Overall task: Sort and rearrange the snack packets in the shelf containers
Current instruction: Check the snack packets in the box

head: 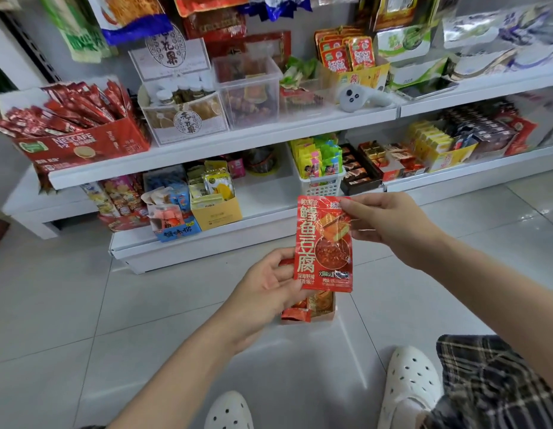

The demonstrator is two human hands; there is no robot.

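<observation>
**Stock count, shelf and floor**

We count two bare hands: left hand, right hand. One red foil snack packet with yellow lettering is raised between them. We log one small cardboard tray of red packets, one red Nescafe carton of sticks, one white slotted plastic basket, one clear plastic bin, two white perforated clogs, and two white shelf boards.
</observation>
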